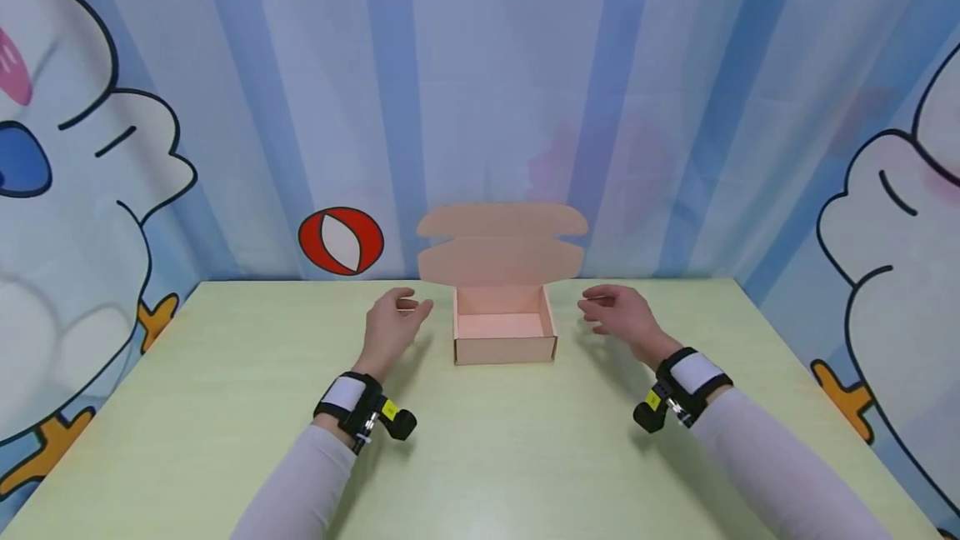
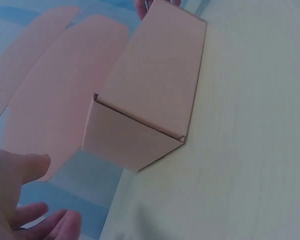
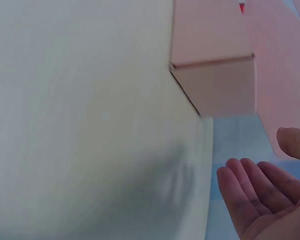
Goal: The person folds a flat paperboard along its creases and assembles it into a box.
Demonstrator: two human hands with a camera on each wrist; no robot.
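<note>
A small cardboard box [image 1: 504, 351] stands on the table near its back edge, its lid [image 1: 501, 262] raised behind it and its inside bare. To the left of the box my left hand [image 1: 392, 329] hovers, fingers loosely bent, holding nothing. On the other side my right hand [image 1: 621, 317] is also held above the table, apart from the box, with relaxed fingers. The left wrist view shows the box's front and left side [image 2: 132, 137] beyond my thumb. In the right wrist view the palm and fingers [image 3: 262, 187] lie below the box's right side [image 3: 220, 87].
The pale yellow table [image 1: 510, 457] reaches back to a blue striped cloth backdrop [image 1: 487, 90] with printed cartoon figures and a red and white ball [image 1: 341, 242]. Each wrist carries a strapped camera, one on the left [image 1: 397, 421] and one on the right [image 1: 651, 412].
</note>
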